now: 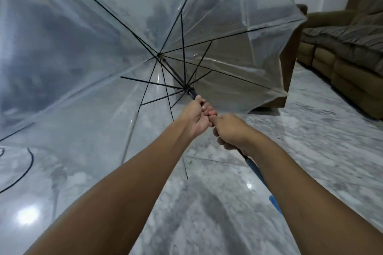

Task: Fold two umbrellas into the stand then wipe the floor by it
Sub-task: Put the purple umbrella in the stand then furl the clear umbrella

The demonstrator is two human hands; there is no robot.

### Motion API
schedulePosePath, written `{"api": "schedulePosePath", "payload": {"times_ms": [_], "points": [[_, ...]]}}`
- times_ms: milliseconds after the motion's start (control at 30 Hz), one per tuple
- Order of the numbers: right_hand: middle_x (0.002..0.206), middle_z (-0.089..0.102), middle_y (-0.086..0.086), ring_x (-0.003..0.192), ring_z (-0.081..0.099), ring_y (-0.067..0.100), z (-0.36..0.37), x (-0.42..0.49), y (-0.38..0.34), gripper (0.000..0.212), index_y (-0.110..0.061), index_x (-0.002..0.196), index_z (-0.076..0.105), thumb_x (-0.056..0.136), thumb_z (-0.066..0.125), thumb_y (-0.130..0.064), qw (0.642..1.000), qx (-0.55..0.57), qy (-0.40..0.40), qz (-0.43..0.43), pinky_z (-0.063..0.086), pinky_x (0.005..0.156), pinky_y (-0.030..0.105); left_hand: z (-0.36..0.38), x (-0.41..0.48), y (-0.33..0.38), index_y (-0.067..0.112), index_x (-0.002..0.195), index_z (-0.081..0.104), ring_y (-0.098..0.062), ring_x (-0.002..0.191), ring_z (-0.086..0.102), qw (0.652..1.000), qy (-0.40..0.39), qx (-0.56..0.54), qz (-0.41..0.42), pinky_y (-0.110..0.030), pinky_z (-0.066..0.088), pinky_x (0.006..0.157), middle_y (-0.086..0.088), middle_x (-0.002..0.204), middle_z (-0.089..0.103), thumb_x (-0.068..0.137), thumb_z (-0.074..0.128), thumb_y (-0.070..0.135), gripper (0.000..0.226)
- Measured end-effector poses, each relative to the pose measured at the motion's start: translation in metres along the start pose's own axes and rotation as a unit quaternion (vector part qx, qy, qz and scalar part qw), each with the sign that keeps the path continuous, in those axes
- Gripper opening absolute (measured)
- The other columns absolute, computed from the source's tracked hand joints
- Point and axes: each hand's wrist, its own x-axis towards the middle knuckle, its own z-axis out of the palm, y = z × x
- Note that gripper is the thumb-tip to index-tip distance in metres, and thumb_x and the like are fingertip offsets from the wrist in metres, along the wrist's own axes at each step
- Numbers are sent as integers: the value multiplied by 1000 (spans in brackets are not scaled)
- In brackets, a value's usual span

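Left hand (195, 117), right hand (232, 132) mid-frame, fingers (209, 113) curled round shaft of open umbrella (145, 47). Step: folding; next, pull slider (190, 90) down.

No text, label, brand or number can be read anywhere. The clear umbrella (207, 6), its blue handle (254, 168), the marbled floor (310, 141) and the brown sofa (342, 47) show only plain surfaces, and the finer detail is blurred.

Umbrella (103, 27) clear glossy plastic; floor (310, 141) polished marble; sofa (352, 51) matt plush cloth.
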Motion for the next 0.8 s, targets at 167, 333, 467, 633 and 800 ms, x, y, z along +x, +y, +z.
{"api": "schedulePosePath", "payload": {"times_ms": [167,333,467,633,800], "points": [[81,51,6,56,45,14,-4,-5,3,26,-9,94,53,103,48,-33,998,-53,-16,-30,37,46,21,-5,7,20,19,66,28,-10,25,18,999,30,-4,42,-15,16,30,5,35,19,106,24,22,40],[86,60,4,56,57,15,-27,-24,10,41,-9,99,65,98,54,-48,974,-141,-168,58,54,54,28,-37,26,45,19,66,25,-10,25,18,993,75,-35,81,-17,17,31,5,34,18,106,23,20,40],[69,49,3,45,42,12,-36,-24,21,38,-18,77,49,100,49,-48,972,-197,-118,42,38,46,25,-47,21,51,18,66,26,-11,27,21,990,100,-54,90,-18,20,32,4,35,21,105,22,18,39],[63,41,4,44,35,15,-24,-22,21,40,-15,72,42,103,46,-41,981,-191,-45,-11,31,48,27,-29,9,39,19,66,26,-9,26,20,989,88,-64,99,-17,21,34,4,34,22,105,21,19,39],[59,43,4,40,40,15,-13,-5,7,36,-15,75,44,104,43,-37,995,-94,38,-25,32,43,23,29,-17,-2,17,66,30,-15,37,34,998,9,48,41,-22,32,44,-1,44,33,107,27,27,42]]}}
